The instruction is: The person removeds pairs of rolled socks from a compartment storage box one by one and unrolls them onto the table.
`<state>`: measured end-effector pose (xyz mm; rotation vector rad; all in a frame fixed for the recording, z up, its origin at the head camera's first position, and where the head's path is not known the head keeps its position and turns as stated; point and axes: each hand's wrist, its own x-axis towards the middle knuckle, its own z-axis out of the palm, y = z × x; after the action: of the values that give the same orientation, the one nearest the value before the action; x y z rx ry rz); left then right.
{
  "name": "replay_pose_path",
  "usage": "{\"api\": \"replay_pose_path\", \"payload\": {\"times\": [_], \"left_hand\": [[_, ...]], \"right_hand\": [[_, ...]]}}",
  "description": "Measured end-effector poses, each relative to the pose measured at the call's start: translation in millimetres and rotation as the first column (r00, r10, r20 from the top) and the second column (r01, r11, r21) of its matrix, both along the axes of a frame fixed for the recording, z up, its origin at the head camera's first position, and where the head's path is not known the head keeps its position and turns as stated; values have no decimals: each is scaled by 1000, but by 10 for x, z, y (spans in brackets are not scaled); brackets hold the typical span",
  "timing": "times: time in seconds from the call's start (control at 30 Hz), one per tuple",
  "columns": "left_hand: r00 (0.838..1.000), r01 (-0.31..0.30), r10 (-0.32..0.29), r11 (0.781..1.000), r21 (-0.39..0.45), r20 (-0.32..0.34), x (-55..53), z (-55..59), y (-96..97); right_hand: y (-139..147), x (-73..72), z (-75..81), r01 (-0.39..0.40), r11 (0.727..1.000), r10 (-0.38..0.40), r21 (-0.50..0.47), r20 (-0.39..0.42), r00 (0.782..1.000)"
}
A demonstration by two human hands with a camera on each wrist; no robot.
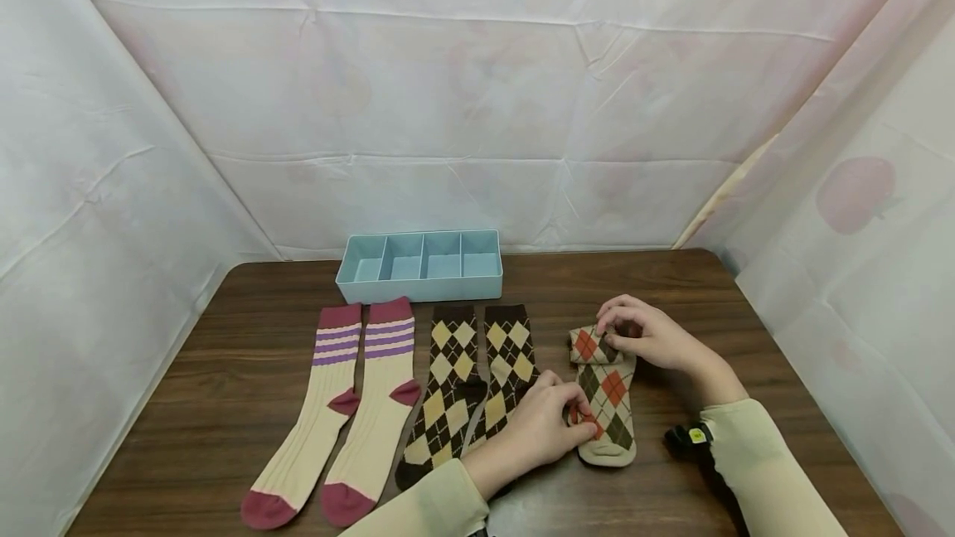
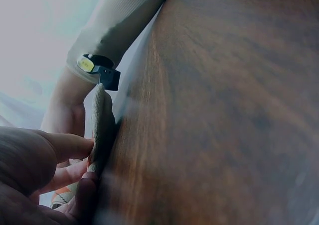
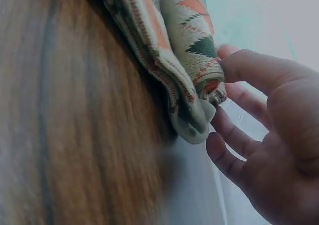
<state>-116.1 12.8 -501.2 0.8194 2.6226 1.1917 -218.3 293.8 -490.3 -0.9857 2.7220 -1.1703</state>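
Observation:
Beige argyle socks (image 1: 614, 404) with red and green diamonds lie layered at the right of the table, toes toward the near edge. Their top end is turned over into a thick roll (image 3: 192, 31). My right hand (image 1: 649, 334) holds the right end of this roll, thumb on the near side and fingers behind. Lower down, my left hand (image 1: 548, 421) pinches the left edge of the socks near the toe, by a red patch. In the left wrist view, the left thumb and fingers (image 2: 75, 146) close on the sock's edge right above the wood.
Two brown-and-yellow argyle socks (image 1: 451, 355) lie left of centre, partly under my left arm. Two cream socks (image 1: 309, 404) with maroon toes and purple stripes lie farther left. A light blue four-slot tray (image 1: 419, 290) stands at the back. White sheeting (image 1: 462, 89) surrounds the table.

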Motion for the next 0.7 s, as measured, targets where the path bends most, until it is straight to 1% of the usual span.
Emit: {"api": "replay_pose_path", "payload": {"times": [0.1,0.17,0.27,0.43,0.57,0.7], "left_hand": [[1000,-10,10,1000,8,15,4,-5,3],[1000,-16,15,1000,17,25,5,-6,4],[999,-20,19,999,28,35,3,-3,3],[998,-21,19,999,25,65,-1,6,3],[995,-24,24,1000,8,92,3,26,10],[995,-27,28,1000,-14,93,11,24,18]], "right_hand": [[17,15,13,-25,1000,25,-5,-9,1000],[33,25,26,-32,999,32,-5,3,999],[60,37,49,-52,999,52,-4,24,998],[125,50,82,-88,996,89,-14,88,992],[182,51,86,-85,996,83,7,136,987],[210,50,77,-83,996,77,25,164,983]]}}
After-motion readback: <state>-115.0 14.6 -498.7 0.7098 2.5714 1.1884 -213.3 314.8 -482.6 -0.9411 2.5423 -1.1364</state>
